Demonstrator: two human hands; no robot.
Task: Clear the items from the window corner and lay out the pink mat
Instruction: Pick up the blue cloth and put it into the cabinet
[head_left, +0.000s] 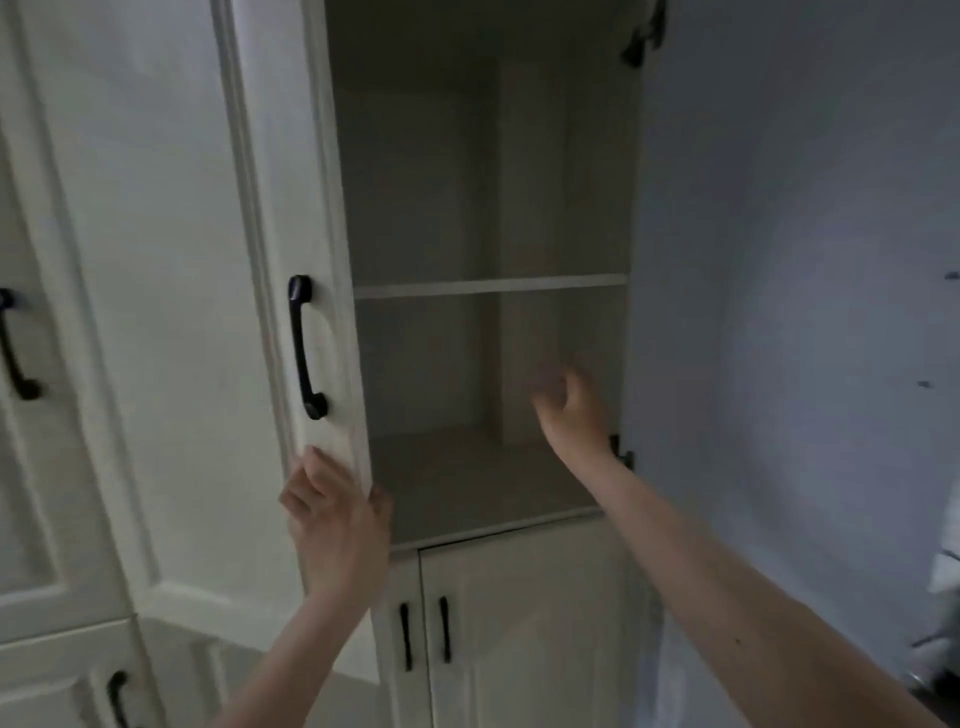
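Observation:
A tall white cupboard stands in front of me with its upper compartment open. My left hand (332, 512) grips the bottom corner of the open door (171, 312), fingers on its face and thumb round the edge. My right hand (569, 405) reaches into the lower shelf space (467, 478), fingers loosely curled and blurred, holding nothing. Both shelf levels look bare. Neither the pink mat nor the window corner is in view.
A black handle (306, 347) sits on the open door. A shelf board (488, 286) divides the compartment. Two lower doors (519, 639) with thin black handles are closed. The right-hand door (779, 312) swings outward. More white cupboard doors stand at the left.

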